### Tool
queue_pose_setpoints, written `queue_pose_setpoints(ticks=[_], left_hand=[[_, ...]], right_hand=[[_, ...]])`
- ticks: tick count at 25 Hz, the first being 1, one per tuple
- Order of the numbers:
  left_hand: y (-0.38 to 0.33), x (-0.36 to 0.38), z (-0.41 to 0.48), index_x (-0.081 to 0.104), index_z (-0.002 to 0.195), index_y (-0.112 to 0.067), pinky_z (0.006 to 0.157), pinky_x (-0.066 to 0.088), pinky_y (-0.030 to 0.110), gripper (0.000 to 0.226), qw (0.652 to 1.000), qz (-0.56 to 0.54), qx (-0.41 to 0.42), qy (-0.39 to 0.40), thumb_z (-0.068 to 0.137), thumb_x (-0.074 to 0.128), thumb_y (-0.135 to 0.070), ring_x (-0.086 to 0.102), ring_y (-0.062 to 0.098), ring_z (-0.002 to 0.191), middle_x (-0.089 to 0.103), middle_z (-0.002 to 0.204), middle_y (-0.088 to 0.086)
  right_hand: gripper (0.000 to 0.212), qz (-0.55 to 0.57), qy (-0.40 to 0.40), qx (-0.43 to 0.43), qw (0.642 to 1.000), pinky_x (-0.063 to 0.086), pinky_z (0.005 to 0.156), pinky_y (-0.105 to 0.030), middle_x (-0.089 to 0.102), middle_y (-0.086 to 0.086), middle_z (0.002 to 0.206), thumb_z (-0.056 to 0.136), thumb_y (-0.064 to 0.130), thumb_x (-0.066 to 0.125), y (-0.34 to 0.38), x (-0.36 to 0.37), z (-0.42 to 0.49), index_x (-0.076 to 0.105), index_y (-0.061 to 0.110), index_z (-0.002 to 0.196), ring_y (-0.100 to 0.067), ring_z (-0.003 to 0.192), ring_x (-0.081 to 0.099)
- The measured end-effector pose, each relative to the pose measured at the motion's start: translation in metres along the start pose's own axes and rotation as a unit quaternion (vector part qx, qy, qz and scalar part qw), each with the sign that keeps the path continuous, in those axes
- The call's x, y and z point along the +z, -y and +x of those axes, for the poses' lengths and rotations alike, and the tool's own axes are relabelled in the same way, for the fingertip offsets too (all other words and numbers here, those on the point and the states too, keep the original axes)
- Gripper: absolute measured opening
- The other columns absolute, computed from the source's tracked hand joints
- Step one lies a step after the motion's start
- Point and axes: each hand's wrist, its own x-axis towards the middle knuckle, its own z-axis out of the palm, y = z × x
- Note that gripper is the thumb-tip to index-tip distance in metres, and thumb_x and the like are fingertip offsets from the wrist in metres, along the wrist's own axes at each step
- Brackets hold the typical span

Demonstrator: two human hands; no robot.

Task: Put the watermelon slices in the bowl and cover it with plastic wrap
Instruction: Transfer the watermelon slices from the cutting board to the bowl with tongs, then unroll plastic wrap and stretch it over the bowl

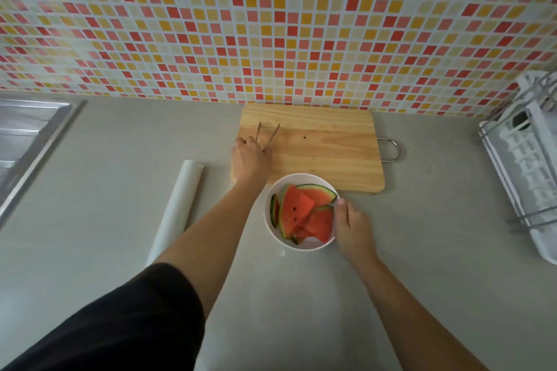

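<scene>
Left hand [250, 156]: I see it closed on tongs [268, 135], far-left of bowl [301, 245].
Right hand [351, 227]: seemingly gripping the bowl's right rim.
Watermelon slices [301, 211]: in bowl.

left hand [250, 159] reaches forward, fingers curled closed; right hand [351, 227] cupped, thumb up.

Wooden cutting board [328, 141]; matt grey counter [422, 250]; glossy tiled wall [271, 24].
</scene>
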Motion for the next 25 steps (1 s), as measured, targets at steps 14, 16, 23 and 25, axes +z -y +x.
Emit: queue_pose_setpoints(ticks=[14,16,23,25], left_hand=[[0.001,0.004,0.000,0.059,0.108,0.001,0.084,0.042,0.039,0.049,0.994,-0.086,0.069,-0.019,0.099,0.040,-0.043,0.053,0.034,0.104,0.057,0.107,0.016],[0.017,-0.010,-0.027,0.064,0.085,0.000,0.067,0.039,0.033,0.051,0.989,-0.126,0.078,0.010,0.101,0.035,-0.039,0.060,0.033,0.085,0.063,0.080,0.010],[0.056,-0.026,-0.129,0.061,0.067,-0.001,0.059,0.039,0.032,0.063,0.986,-0.127,0.024,0.107,0.101,0.028,-0.043,0.059,0.027,0.068,0.066,0.068,0.014],[0.060,-0.028,-0.143,0.051,0.055,-0.008,0.054,0.035,0.026,0.061,0.987,-0.131,0.022,0.091,0.101,0.030,-0.041,0.053,0.017,0.058,0.057,0.057,0.006]], right_hand=[[0.039,0.001,0.029,0.022,0.999,0.033,0.057,-0.032,0.050,0.005,0.057,0.096,0.039,0.028,0.000,-0.002,0.000,0.044,0.020,0.066,-0.026,0.061,0.052],[0.039,-0.001,0.036,0.032,0.999,0.038,0.060,-0.034,0.057,-0.005,0.063,0.097,0.035,0.029,0.002,-0.003,0.000,0.049,0.015,0.070,-0.031,0.067,0.055],[0.037,0.005,0.032,0.003,0.999,0.039,0.064,-0.037,0.063,-0.019,0.074,0.099,0.026,0.033,0.013,-0.009,-0.033,0.054,0.008,0.075,-0.035,0.075,0.058],[0.038,-0.003,0.039,0.006,0.999,0.034,0.062,-0.035,0.063,-0.020,0.075,0.099,0.026,0.033,0.013,-0.010,-0.046,0.055,0.005,0.076,-0.035,0.076,0.058]])
